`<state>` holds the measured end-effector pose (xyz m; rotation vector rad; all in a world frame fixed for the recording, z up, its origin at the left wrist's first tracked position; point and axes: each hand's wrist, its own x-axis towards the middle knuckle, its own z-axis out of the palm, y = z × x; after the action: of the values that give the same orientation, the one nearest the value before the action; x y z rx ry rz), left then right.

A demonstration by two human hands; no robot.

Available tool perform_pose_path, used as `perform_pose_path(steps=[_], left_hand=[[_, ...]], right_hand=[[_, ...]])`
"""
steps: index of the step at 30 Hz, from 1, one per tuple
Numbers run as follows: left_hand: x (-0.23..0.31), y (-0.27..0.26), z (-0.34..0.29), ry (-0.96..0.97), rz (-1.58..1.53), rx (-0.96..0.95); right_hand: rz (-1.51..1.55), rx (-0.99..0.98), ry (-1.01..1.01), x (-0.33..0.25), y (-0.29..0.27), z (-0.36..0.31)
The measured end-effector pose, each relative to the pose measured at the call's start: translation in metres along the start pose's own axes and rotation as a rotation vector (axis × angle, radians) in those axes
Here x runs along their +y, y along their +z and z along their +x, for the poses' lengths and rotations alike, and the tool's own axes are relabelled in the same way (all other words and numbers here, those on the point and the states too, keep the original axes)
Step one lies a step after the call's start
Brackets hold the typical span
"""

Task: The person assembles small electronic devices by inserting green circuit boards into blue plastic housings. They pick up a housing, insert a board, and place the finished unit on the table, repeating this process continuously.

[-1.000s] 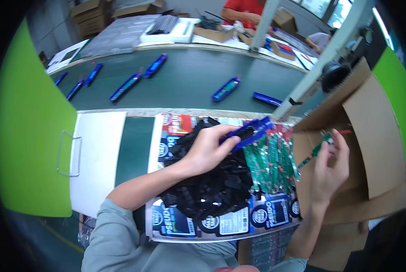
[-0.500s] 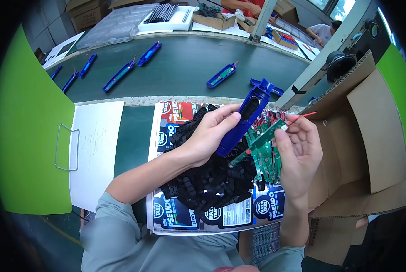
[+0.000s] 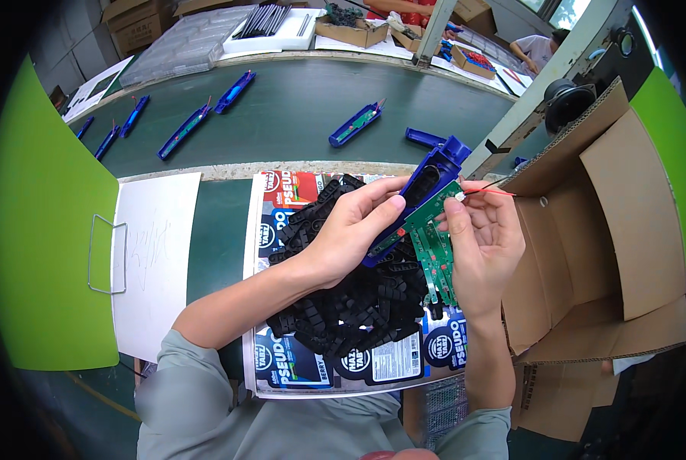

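Observation:
My left hand (image 3: 360,221) is closed around a long blue plastic housing (image 3: 456,149), which is tilted with its far end up to the right. A dark oval opening shows on its upper part. Between thumb and fingers, my right hand (image 3: 487,239) pinches a narrow green circuit board (image 3: 432,208) with a red wire trailing off to the right. The board lies slanted along the housing, its lower end at the housing's open side. Just below are several more green circuit boards (image 3: 437,268). Under my left forearm spreads a heap of black plastic parts (image 3: 350,310).
Several blue housings with boards (image 3: 183,132) lie on the green belt (image 3: 289,115) beyond. An open cardboard box (image 3: 588,253) stands at right. White paper (image 3: 155,261) and a green panel (image 3: 59,230) are at left. Across the belt, people sit near small cartons (image 3: 473,61).
My right hand has brought the circuit board up against the housing, and its lower end now meets the housing's open side. The whole view has shifted slightly.

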<state>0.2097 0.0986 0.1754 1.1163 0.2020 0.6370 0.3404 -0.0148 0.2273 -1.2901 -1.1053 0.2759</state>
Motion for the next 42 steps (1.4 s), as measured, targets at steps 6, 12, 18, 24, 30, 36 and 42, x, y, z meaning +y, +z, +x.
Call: perform_pose_path(steps=[6, 12, 18, 24, 30, 36, 42], left_hand=[[-0.001, 0.000, 0.000, -0.010, -0.007, -0.003], [-0.006, -0.004, 0.000, -0.021, 0.052, -0.022], [-0.006, 0.000, 0.000, 0.011, 0.088, -0.020], [-0.007, 0.001, 0.000, -0.002, 0.037, -0.016], [-0.010, -0.002, -0.002, -0.034, 0.074, -0.041], [-0.015, 0.000, -0.003, 0.004, 0.086, -0.036], [-0.013, 0.006, -0.005, 0.027, 0.048, -0.054]], right_hand=[[0.003, 0.008, 0.015, 0.003, 0.002, -0.001], [0.004, -0.080, 0.044, -0.001, -0.003, 0.005], [-0.002, -0.125, 0.083, -0.001, -0.008, 0.011], [-0.002, -0.132, 0.069, -0.004, -0.008, 0.015], [-0.325, -0.089, -0.059, 0.003, -0.007, 0.008], [-0.601, 0.015, -0.279, 0.007, -0.003, 0.007], [-0.567, 0.060, -0.246, 0.012, 0.001, 0.004]])
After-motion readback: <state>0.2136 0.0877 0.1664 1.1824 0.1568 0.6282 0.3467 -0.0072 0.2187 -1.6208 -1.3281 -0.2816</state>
